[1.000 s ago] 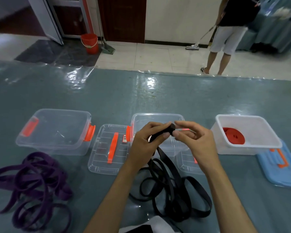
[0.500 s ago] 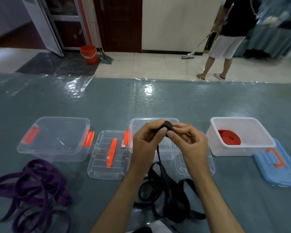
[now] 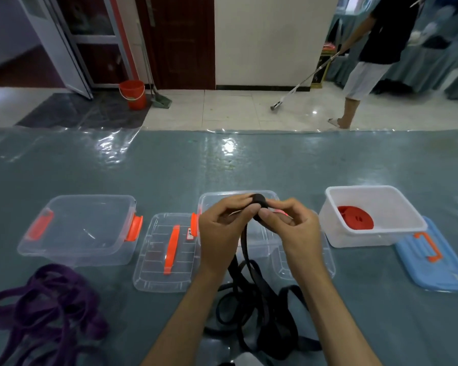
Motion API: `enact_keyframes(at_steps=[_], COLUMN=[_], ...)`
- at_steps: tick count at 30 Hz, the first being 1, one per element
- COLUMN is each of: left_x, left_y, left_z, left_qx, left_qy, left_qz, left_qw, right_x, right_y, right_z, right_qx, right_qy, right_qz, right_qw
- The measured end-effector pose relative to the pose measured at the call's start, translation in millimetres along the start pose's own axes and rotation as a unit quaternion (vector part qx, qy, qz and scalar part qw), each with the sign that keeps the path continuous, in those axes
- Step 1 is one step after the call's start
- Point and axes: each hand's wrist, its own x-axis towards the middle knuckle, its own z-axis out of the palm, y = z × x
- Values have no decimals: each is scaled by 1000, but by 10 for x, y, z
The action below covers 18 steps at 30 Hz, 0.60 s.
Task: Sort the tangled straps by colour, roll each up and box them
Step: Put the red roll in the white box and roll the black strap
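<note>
My left hand (image 3: pixel 222 228) and my right hand (image 3: pixel 291 228) together pinch a small rolled end of the black strap (image 3: pixel 259 200) above the middle clear box (image 3: pixel 214 199). The strap's loose length hangs down between my wrists into a tangled heap (image 3: pixel 257 313) on the table. A purple strap (image 3: pixel 45 310) lies tangled at the lower left. In the white box (image 3: pixel 407 220) on the right lies a rolled red strap (image 3: pixel 356 217). An open clear box (image 3: pixel 72 233) stands on the left with nothing in it.
A clear lid with an orange handle (image 3: pixel 167 252) lies between the clear boxes; another clear lid (image 3: pixel 325 265) sits under my right wrist. A blue lid (image 3: pixel 439 260) lies at the far right. Beyond the table a person (image 3: pixel 376 51) mops the floor near an orange bucket (image 3: pixel 132 93).
The flat strap end held between my fingers has become a small tight roll. Both hands have drawn closer together, and the camera has tilted slightly.
</note>
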Motion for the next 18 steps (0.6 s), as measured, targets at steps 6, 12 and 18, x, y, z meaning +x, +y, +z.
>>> enact_keyframes(at_steps=[6,12,18], left_x=[-35,109,64], left_y=[-52,40,81], left_z=[-29,-120,-69], left_qx=[83,148,54], left_qy=[-49,-132,-77], left_qz=[34,69,-27], left_qw=[995,978,995], right_x=[66,156,156], right_y=[91,-22,-45], right_z=[88,-23,-16], right_qx=[78,30,4], right_qy=[-3,-22,-30], right_qz=[16,1,-31], right_qw=[997,999,999])
